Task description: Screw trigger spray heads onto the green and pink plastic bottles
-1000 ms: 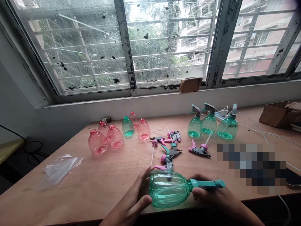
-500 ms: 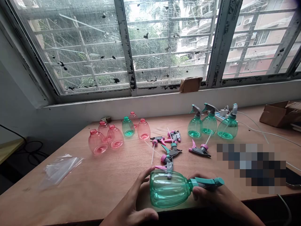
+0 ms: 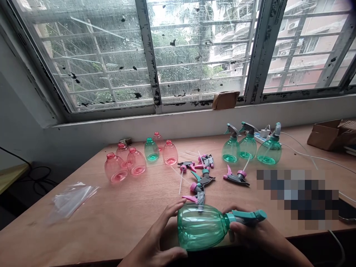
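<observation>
A green transparent spray bottle (image 3: 203, 228) lies sideways between my hands at the table's front edge, its teal and grey trigger head pointing right. My left hand (image 3: 158, 237) cups the bottle's base, thumb below and fingers above. My right hand (image 3: 247, 230) is closed around the neck and trigger head, its fingers partly hidden. Just beyond the bottle lie several loose trigger heads, among them a pink and grey one (image 3: 198, 194) and a teal and grey one (image 3: 205, 180). Another pink and grey trigger head (image 3: 237, 178) lies to their right.
Several pink bottles (image 3: 137, 163) and one green bottle (image 3: 151, 150) stand without heads at back left. Three green spray bottles (image 3: 247, 146) with heads stand at back right. A plastic bag (image 3: 73, 200) lies left. A cardboard box (image 3: 325, 135) and white cables lie right.
The bottle in my hands has turned slightly about its length and shifted a little down and right. My hands stay in nearly the same place.
</observation>
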### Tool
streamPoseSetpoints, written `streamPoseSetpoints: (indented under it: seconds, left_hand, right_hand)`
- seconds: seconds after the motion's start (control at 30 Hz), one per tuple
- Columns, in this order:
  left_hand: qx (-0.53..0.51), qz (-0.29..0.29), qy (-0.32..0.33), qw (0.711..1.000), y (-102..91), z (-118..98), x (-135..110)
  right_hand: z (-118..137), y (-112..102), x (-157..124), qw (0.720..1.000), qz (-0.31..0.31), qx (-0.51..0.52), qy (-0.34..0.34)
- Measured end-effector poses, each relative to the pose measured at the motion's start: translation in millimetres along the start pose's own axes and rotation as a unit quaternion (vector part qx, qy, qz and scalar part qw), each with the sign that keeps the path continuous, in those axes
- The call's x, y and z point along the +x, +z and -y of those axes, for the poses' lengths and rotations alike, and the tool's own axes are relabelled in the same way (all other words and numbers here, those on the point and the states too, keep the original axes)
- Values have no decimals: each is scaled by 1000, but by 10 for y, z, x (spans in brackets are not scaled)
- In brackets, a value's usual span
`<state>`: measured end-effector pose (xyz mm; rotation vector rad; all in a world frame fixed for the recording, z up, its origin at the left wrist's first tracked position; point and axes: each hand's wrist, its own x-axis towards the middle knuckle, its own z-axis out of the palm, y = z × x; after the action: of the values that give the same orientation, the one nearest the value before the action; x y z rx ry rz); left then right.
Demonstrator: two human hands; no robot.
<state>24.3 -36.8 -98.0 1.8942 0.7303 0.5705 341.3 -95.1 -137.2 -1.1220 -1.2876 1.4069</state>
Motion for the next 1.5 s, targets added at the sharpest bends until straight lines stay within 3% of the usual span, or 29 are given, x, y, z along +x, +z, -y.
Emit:
streamPoseSetpoints:
  seconds: [0.1, 0.27, 0.9, 1.1, 1.2, 1.5]
  left_hand:
    - [-39, 35, 1, 999, -11, 7, 9]
    - [-15, 17, -1, 1000, -35, 2, 8]
    - [-56, 52, 18, 997, -3, -31, 32]
    - [-13, 10, 0, 1000, -29, 83, -6]
    - [-5, 16, -10, 1000, -40, 56, 2]
    - [-34, 23, -16, 999, -31, 31, 14]
  right_hand:
    - [-4, 0, -5, 1000, -6, -7, -4]
    - [22, 10, -18, 999, -6, -19, -25]
    - [-12, 2, -2, 999, 11, 0, -31]
    - [43, -35, 5, 998, 10, -57, -29]
    - [48, -58, 8, 995, 19, -90, -47]
    - [-63, -74, 25, 995, 47, -40, -74]
